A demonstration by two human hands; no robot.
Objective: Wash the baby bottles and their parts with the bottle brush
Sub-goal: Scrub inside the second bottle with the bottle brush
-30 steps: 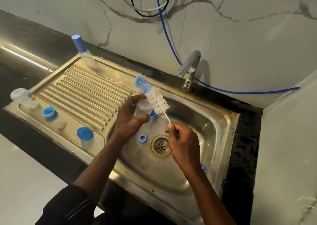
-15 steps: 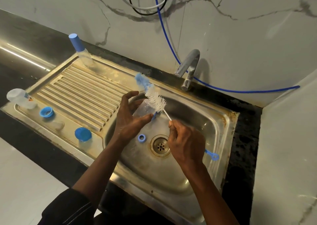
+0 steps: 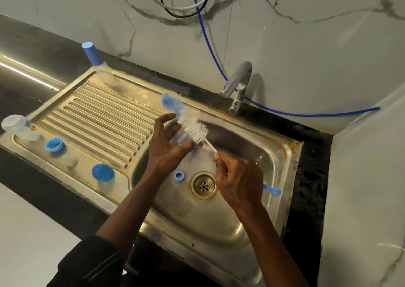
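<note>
My left hand point(image 3: 164, 146) holds a clear bottle part point(image 3: 178, 136) over the sink basin point(image 3: 219, 216). My right hand point(image 3: 237, 181) grips the thin handle of the bottle brush point(image 3: 192, 127); its white bristles and blue sponge tip lie across the top of the clear part. The handle's blue ring end point(image 3: 272, 190) sticks out past my right hand. A blue ring point(image 3: 179, 175) lies in the basin beside the drain point(image 3: 203, 185). On the drainboard point(image 3: 105, 116) stand a capped bottle point(image 3: 96, 64), a clear bottle point(image 3: 18, 127), a blue collar point(image 3: 54, 144) and a blue-capped piece point(image 3: 102, 174).
The tap point(image 3: 237, 88) stands at the back of the sink, shut off. A blue hose point(image 3: 285, 111) runs along the marble wall. A white wall block point(image 3: 368, 188) closes in the right side. Dark counter runs to the left.
The brush has slid up and left across the clear part, and my right hand has shifted so the handle's blue ring end now shows.
</note>
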